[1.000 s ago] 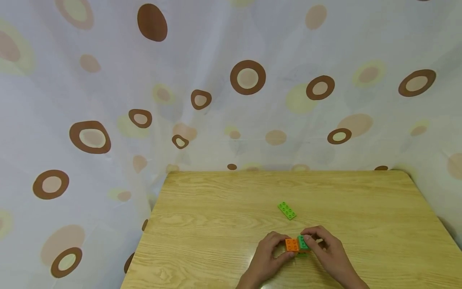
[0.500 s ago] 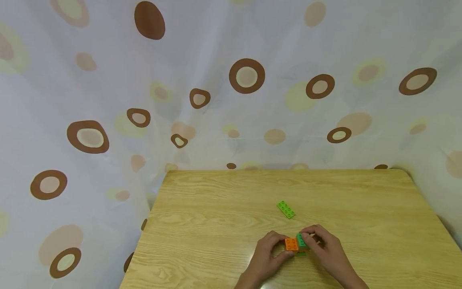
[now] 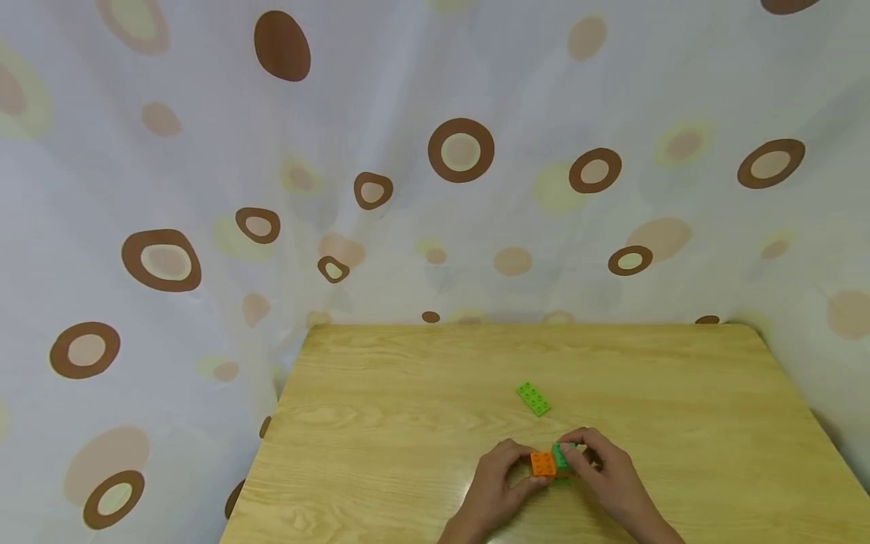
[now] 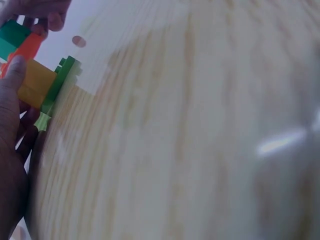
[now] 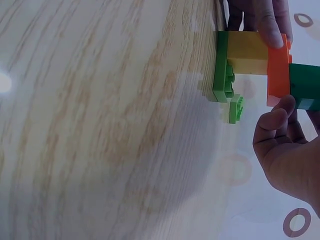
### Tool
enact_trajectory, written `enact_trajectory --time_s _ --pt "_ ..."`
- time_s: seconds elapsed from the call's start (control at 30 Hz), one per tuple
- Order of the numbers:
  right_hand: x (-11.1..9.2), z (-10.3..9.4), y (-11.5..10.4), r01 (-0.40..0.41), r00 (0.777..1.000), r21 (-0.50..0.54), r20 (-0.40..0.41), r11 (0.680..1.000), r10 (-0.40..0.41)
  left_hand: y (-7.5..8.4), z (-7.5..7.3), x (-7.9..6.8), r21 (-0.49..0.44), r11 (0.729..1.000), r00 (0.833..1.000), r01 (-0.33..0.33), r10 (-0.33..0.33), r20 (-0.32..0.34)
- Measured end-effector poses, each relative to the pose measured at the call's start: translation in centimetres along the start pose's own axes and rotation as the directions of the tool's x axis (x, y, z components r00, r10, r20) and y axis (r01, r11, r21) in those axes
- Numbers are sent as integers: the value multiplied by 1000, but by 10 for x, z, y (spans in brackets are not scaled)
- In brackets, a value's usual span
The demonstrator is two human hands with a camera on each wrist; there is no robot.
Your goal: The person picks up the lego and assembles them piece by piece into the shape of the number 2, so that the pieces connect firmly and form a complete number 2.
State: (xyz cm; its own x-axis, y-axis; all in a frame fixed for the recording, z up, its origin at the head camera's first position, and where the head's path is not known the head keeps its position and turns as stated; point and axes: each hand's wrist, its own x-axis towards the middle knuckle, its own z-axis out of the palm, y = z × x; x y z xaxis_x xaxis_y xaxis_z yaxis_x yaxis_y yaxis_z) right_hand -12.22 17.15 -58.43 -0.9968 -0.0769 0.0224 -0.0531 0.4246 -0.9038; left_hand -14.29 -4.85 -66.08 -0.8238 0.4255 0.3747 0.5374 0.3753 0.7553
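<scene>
A small stack of toy building bricks stands between my hands on the table. At its bottom is a green plate (image 5: pixel 221 75), then a yellow brick (image 5: pixel 247 52), with an orange brick (image 3: pixel 543 464) above that. A dark green brick (image 5: pixel 305 87) sits on the right part of the orange one. My left hand (image 3: pixel 498 483) grips the orange brick from the left, thumb at its near side. From the right, my right hand (image 3: pixel 608 472) pinches the dark green brick, its thumb across the top. Both thumbs are close together in the head view.
A lime green plate (image 3: pixel 533 398) with studs lies flat on the table just beyond the hands. The wooden table (image 3: pixel 381 393) ends at the back against a white curtain (image 3: pixel 408 287) with brown and beige spots, which also runs along both sides.
The head view has shifted slightly. Both hands stay at the stack with the same holds, the right thumb still on top of the dark green brick; the lime plate lies where it was.
</scene>
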Motion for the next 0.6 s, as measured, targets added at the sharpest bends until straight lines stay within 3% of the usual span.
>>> enact_trajectory --time_s 0.2,0.3,0.5,0.6 --pt "3 -1 -1 -6 999 14 39 1000 6 -2 -1 -1 -19 1000 1000 11 -11 8" --pt "8 -7 -1 10 995 38 101 999 -14 -4 -2 -1 -43 999 999 29 -28 16" --pt "30 -25 12 108 945 76 302 991 -126 -6 0 -3 -57 997 998 53 -50 37" --pt "50 -28 16 133 948 -1 291 991 -127 -8 0 -2 -50 997 997 58 -55 52"
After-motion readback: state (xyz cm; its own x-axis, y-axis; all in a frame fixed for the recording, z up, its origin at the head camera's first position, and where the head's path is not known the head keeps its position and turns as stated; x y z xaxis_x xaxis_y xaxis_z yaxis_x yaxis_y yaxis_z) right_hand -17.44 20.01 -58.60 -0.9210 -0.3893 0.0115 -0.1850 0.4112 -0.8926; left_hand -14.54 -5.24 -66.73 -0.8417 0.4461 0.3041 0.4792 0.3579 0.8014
